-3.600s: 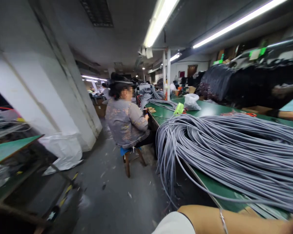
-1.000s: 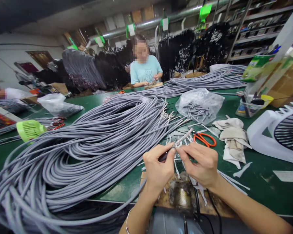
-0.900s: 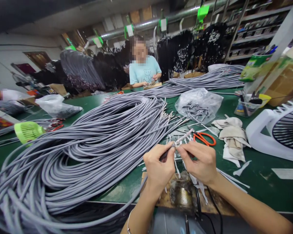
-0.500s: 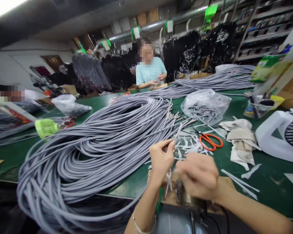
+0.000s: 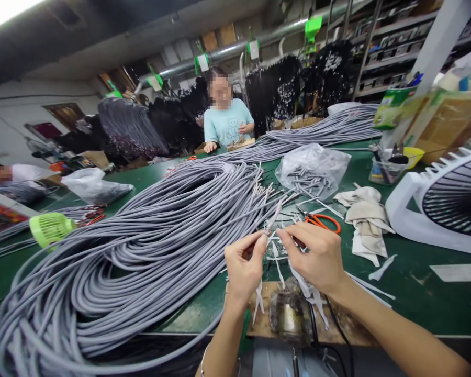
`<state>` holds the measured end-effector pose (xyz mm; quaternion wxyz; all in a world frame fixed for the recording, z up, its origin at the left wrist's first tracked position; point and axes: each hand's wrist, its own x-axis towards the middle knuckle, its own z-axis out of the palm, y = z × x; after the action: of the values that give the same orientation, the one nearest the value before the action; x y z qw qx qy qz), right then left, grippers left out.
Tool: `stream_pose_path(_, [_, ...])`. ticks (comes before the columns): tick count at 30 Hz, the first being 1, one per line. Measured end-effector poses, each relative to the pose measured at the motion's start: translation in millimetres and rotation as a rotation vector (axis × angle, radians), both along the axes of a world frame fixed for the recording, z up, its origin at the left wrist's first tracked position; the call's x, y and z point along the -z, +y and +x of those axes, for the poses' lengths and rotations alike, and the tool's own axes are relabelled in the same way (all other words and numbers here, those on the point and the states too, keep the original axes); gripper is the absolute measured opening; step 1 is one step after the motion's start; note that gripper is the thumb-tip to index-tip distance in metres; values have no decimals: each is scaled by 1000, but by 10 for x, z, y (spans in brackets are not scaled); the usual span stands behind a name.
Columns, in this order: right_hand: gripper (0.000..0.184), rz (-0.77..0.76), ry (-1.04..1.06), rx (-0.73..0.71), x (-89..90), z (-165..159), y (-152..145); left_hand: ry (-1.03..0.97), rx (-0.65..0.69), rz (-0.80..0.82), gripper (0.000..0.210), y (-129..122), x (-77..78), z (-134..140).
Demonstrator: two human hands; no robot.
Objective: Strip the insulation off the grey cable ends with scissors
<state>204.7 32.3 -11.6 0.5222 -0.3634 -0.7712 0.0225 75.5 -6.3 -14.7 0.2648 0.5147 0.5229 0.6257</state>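
My left hand (image 5: 245,262) is closed in a pinch on a grey cable with a pale braided end (image 5: 273,215) that points up and away. Close by on the right, my right hand (image 5: 316,254) is also pinched, its fingertips almost at the braided end. A small dark object shows under its curled fingers, too hidden to name. Below both hands is a worn metal device (image 5: 292,314) on a wooden board (image 5: 259,327), with strips of white material hanging over it. A big coil of grey cables (image 5: 141,251) lies to the left, many with stripped pale ends.
Orange-handled scissors (image 5: 324,221) lie beyond my right hand, near a crumpled cloth (image 5: 367,217) and a plastic bag of short grey pieces (image 5: 312,170). A white fan (image 5: 412,209) stands right; a green fan (image 5: 51,228) is left. A person (image 5: 227,118) sits across the green table (image 5: 412,283).
My right hand has come up from above the metal device to my left hand's fingertips. The view has swung right. The co-worker's hands have moved apart.
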Motion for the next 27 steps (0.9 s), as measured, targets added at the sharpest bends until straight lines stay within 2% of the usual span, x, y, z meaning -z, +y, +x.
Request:
stream_pose_path(7, [21,-69,2,-41,-39,10,-13,83,-11,50,17,-18,24,-5])
stream_pose_path(13, [30,-367,65,-183,-45,11,-5,248,-26,86,17,-42,26,-2])
stream_pose_path(15, [32,-390,87,-195,-21,8,0,288,-38,76,17,-49,24,7])
stream_pose_path(17, [29,-272,98,-175,5,5,-10,273,-39,55,18,-52,14,19])
stream_pose_path(20, [19,-16,64,-153,29,-15,-77,176,-38,4,21,-34,-16,27])
stream_pose_path(22, [17,155,25,-245,32,-50,-154,144,-81,-34,21,0,-34,14])
stream_pose_path(24, [21,328,-8,-417,28,-92,-224,110,-119,-59,19,39,-39,-14])
stream_pose_path(26, [22,346,-28,-490,23,-115,-243,-10,-75,-84,19,68,-29,-46])
stream_pose_path(27, [20,254,10,-382,22,-115,-227,-105,-11,-106,21,74,-21,-58])
